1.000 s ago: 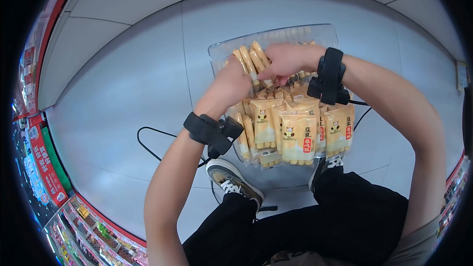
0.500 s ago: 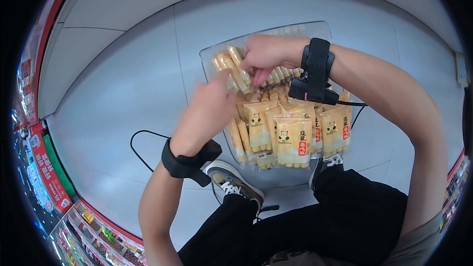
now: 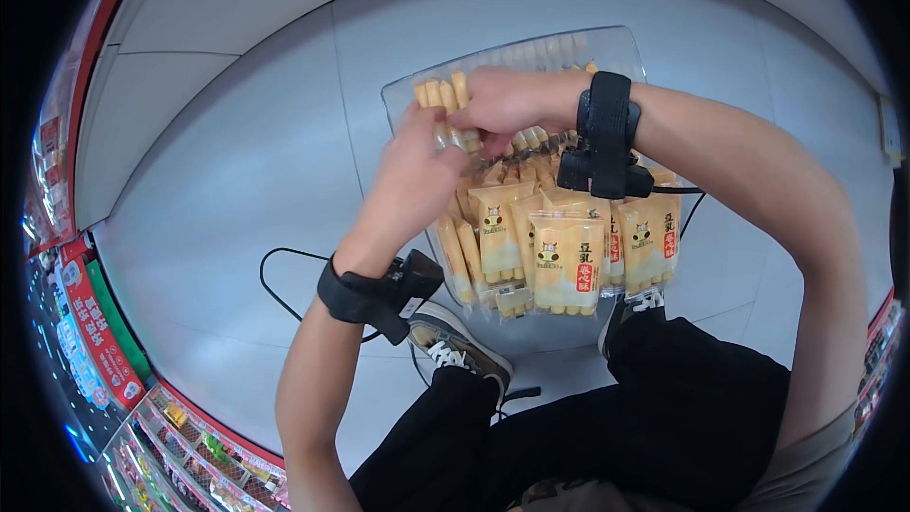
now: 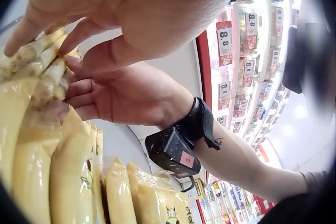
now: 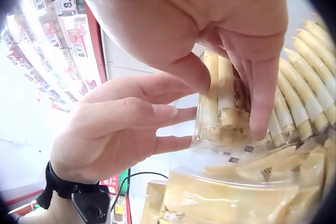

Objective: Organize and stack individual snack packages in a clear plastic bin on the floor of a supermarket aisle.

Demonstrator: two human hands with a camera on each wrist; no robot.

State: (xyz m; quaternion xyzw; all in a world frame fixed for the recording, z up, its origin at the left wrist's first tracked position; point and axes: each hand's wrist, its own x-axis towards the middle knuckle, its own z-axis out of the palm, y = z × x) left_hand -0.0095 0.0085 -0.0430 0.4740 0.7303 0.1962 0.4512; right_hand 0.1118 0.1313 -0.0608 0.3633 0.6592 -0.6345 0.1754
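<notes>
Packets of yellow egg-roll-like biscuit sticks fill a clear plastic bin on the floor. At its far left corner, my right hand holds an upright packet of rolls, thumb on one side and fingers on the other. My left hand is at that packet's left edge, its fingers fairly straight and touching the wrapper in the right wrist view. The left thumb stands off the wrapper. Nearer the body, printed packets with a cow picture stand upright in front. The hands hide part of the back row.
More packets stand in a row to the right of the held one. Shoes are close to the bin's near side. A black cable loops over the floor at left. Store shelves with price tags line the left.
The left hand drew back from the packets, then came back to the left edge. The packets at the corner went from leaning to more upright, and the right hand shifted left with them.
</notes>
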